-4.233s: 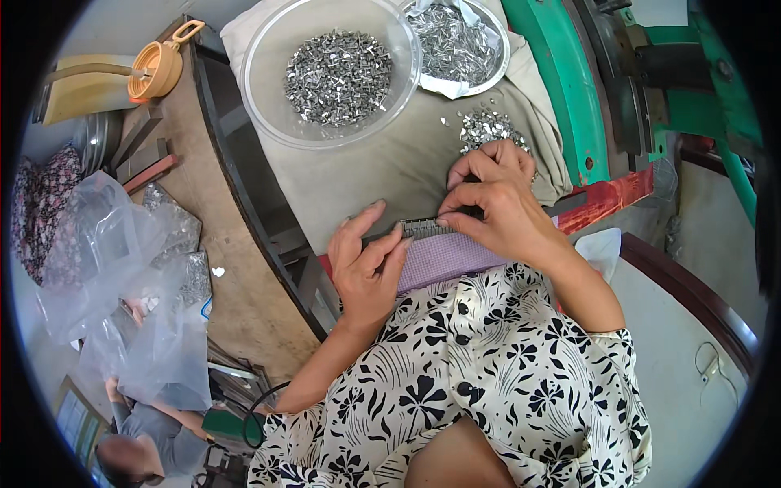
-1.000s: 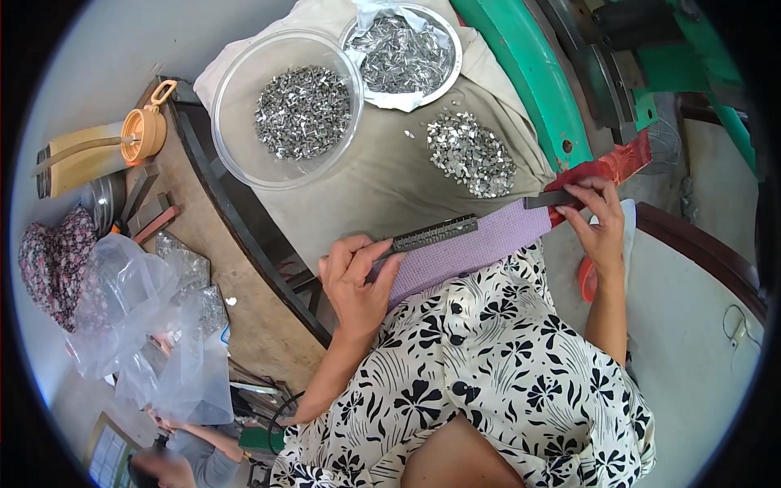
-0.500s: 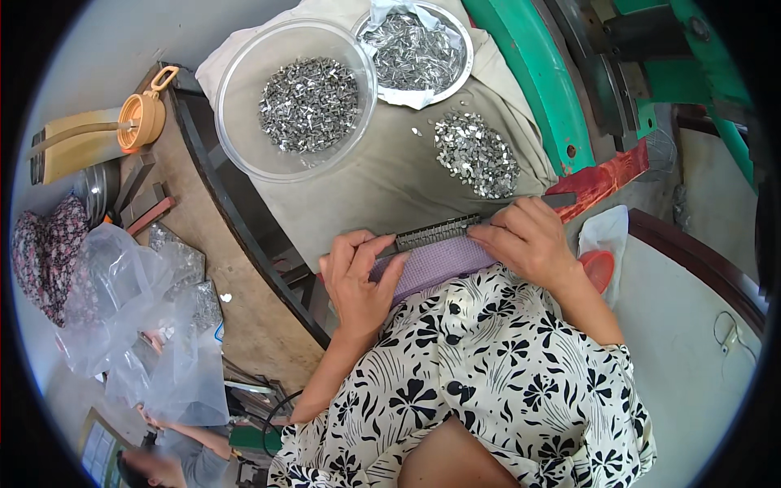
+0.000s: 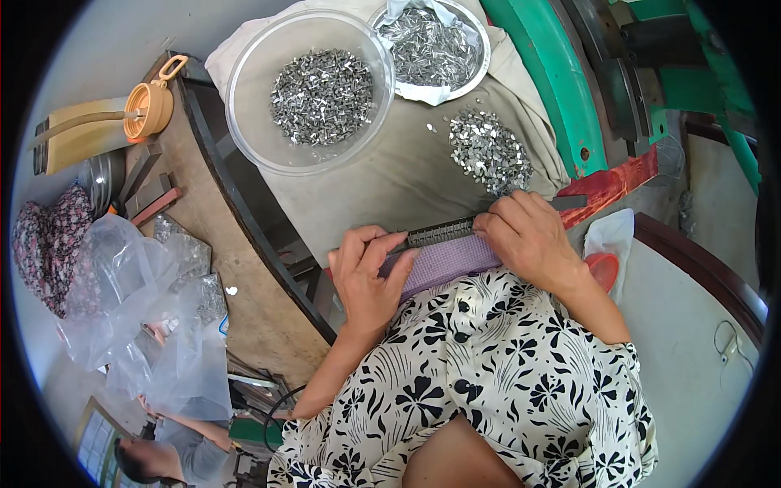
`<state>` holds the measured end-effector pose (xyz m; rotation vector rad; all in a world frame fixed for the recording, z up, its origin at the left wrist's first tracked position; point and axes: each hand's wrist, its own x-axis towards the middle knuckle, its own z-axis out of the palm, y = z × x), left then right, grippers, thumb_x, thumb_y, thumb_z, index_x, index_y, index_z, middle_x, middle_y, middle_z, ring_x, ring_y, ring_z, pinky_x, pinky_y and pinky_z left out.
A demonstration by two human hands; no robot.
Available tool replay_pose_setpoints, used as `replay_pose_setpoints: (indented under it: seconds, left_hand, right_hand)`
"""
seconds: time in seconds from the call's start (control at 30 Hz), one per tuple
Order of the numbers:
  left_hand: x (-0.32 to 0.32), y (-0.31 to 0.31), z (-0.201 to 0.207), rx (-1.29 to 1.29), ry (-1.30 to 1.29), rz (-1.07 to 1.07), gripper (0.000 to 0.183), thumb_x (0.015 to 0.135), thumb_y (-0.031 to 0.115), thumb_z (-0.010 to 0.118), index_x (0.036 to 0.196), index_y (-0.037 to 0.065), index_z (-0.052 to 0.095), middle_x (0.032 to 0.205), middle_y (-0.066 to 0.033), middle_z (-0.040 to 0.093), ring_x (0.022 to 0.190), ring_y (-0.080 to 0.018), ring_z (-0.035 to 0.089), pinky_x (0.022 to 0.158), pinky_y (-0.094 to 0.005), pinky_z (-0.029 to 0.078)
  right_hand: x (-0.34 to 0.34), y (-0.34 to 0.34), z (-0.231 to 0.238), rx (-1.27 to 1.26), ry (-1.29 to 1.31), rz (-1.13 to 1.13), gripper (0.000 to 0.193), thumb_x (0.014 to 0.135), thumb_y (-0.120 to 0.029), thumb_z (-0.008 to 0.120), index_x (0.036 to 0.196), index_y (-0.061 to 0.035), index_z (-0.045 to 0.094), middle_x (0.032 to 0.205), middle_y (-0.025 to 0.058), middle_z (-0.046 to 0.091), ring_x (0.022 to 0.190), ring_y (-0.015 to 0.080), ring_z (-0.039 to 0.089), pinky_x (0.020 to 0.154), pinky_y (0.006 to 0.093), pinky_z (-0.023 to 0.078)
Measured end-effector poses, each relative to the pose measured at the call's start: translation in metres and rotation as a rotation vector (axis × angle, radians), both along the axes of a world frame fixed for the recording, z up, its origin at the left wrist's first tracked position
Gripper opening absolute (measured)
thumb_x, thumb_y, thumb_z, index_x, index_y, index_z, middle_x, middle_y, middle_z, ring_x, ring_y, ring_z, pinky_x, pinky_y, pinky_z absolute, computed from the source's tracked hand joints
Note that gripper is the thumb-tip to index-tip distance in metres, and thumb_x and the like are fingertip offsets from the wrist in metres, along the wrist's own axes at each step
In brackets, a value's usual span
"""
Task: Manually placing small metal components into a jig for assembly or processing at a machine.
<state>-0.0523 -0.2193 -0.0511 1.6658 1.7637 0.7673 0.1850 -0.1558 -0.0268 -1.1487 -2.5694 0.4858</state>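
A long dark metal bar with a row of slots (image 4: pixel 441 233) lies across a purple waffle-weave cloth (image 4: pixel 449 265) in front of my body. My left hand (image 4: pixel 364 275) grips the bar's left end between thumb and fingers. Toward its other end, my right hand (image 4: pixel 527 241) has its fingers closed on the bar, hiding that stretch. Whether small parts sit in the slots, I cannot tell. Just beyond my right hand is a loose pile of small shiny metal pieces (image 4: pixel 488 150) on a grey-beige cloth (image 4: pixel 342 199).
A clear plastic tub (image 4: pixel 246 122) of small metal parts stands at the back, beside a round metal bowl (image 4: pixel 486 61) of thin metal pieces. A green machine frame (image 4: pixel 561 89) borders the right. Plastic bags (image 4: pixel 130 276) lie left; another person (image 4: pixel 191 451) is at lower left.
The whole view has shifted slightly, moving the tub, bowl and pile rightward. Both hands keep their hold on the bar; the right fingers have drawn a little closer together.
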Motion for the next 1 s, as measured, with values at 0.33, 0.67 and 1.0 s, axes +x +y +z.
replay_pose_setpoints:
  seconds: [0.33, 0.67, 1.0]
  left_hand:
    - [-0.001, -0.008, -0.011, 0.155, 0.006, -0.024, 0.028, 0.07, 0.016, 0.084, 0.096, 0.012, 0.075, 0.096, -0.0019, 0.062, 0.087, -0.0195, 0.058, 0.076, -0.0341, 0.035]
    - [-0.001, -0.009, -0.015, 0.205, 0.05, -0.047, 0.027, 0.07, 0.016, 0.084, 0.095, 0.012, 0.074, 0.095, -0.0016, 0.063, 0.088, -0.0198, 0.059, 0.077, -0.0343, 0.035]
    - [0.0, -0.009, -0.014, 0.164, 0.031, -0.03, 0.029, 0.069, 0.014, 0.084, 0.097, 0.013, 0.073, 0.096, -0.0016, 0.063, 0.089, -0.0199, 0.059, 0.078, -0.0347, 0.035]
  right_hand:
    - [0.043, -0.032, -0.01, 0.234, 0.241, -0.264, 0.031, 0.062, -0.002, 0.084, 0.091, -0.007, 0.074, 0.081, 0.006, 0.058, 0.07, 0.0224, 0.056, 0.059, 0.0325, 0.043]
    - [0.089, -0.054, -0.041, 0.072, 0.238, -0.736, 0.032, 0.078, 0.002, 0.077, 0.11, -0.0018, 0.072, 0.106, 0.0113, 0.058, 0.091, 0.0213, 0.058, 0.079, 0.0293, 0.048]
    - [0.115, -0.044, -0.029, -0.066, 0.253, -0.681, 0.036, 0.078, 0.003, 0.077, 0.113, -0.0033, 0.072, 0.111, 0.0112, 0.059, 0.097, 0.0217, 0.061, 0.08, 0.0319, 0.051]
